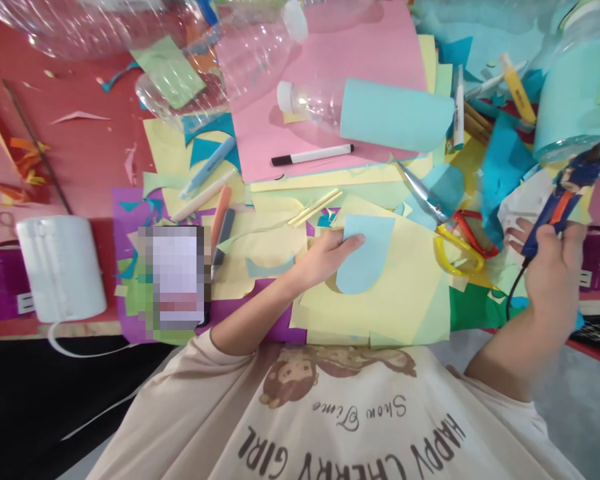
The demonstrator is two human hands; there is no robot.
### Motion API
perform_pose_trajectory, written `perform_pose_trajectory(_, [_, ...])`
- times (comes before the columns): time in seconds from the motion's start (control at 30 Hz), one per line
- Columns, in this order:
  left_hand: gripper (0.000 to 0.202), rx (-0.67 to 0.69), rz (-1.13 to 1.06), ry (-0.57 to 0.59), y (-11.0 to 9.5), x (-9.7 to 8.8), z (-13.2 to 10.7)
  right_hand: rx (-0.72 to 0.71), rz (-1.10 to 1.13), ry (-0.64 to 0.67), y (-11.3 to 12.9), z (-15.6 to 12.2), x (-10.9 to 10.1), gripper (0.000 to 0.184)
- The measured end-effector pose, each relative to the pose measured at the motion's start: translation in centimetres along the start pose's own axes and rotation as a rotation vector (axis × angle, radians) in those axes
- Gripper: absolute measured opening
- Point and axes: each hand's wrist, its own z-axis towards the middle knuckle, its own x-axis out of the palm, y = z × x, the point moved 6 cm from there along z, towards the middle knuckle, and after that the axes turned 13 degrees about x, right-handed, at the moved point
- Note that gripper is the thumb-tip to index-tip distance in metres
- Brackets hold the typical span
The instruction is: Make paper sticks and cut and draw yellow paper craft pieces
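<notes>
My left hand [330, 253] pinches the upper left edge of a light blue paper cutout [373, 263] between thumb and fingers. The cutout has a straight top and a rounded bottom, and it is over pale yellow paper sheets [410, 300]. At the right, my right hand [555, 260] is wrapped round a dark blue glue gun [545, 217] with an orange part and a black cord; its far end is blurred. Between the two hands lie scissors [460, 250] with yellow and red handles, blades slightly apart.
A clear bottle wrapped in light blue paper [395, 113] lies on pink paper [325, 40]. A black-capped marker [313, 155] is below it. Another wrapped bottle [575, 100] stands upper right. A phone [177, 277], a white case [63, 267] and paper scraps are at left.
</notes>
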Motion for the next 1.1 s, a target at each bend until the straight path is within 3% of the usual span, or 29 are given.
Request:
perform_pose_trajectory(0.17, [0.039, -0.027, 0.261, -0.051, -0.9, -0.4, -0.6, -0.115, 0.5, -0.049, 0.7, -1.6, -0.1, 0.022])
perform_pose_trajectory(0.27, [0.024, 0.006, 0.504, -0.059, -1.5, -0.7, -1.6, -0.025, 0.793, 0.07, 1.0, -2.5, 0.5, 0.028])
perform_pose_trajectory(0.33, [0.023, 0.017, 0.65, -0.066, -1.5, -1.1, -2.5, 0.056, 0.852, 0.21, 1.4, -3.3, 1.0, 0.028])
perform_pose_trajectory(0.43, [0.032, 0.093, 0.915, -0.252, -1.7, -2.6, -4.1, 0.146, 0.86, 0.437, 1.8, -4.7, 1.8, 0.017])
perform_pose_trajectory(0.5, [0.026, 0.297, 1.056, -0.315, -2.3, -2.6, -4.8, 0.178, 0.857, 0.56, 2.0, -5.7, 2.3, 0.011])
perform_pose_trajectory(0.6, [0.021, 0.597, 1.149, -0.179, -2.5, -0.8, -4.8, 0.196, 0.884, 0.7, 2.4, -6.9, 3.2, 0.014])
perform_pose_trajectory(0.67, [0.029, 0.678, 1.215, -0.07, -2.2, 0.5, -4.5, 0.215, 0.903, 0.783, 2.7, -7.6, 4.1, 0.014])
perform_pose_trajectory(0.83, [0.038, 0.617, 1.262, 0.084, -1.3, 2.4, -4.6, 0.176, 0.783, 0.916, 3.4, -9.0, 5.6, 0.025])
perform_pose_trajectory(0.93, [0.036, 0.608, 1.284, 0.089, -1.3, 3.0, -5.6, 0.144, 0.551, 0.927, 3.6, -10.1, 5.9, 0.017])
perform_pose_trajectory(1.1, [0.037, 0.594, 1.29, 0.081, -1.0, 3.7, -6.7, 0.055, 0.276, 1.017, 4.5, -12.1, 7.4, 0.02])
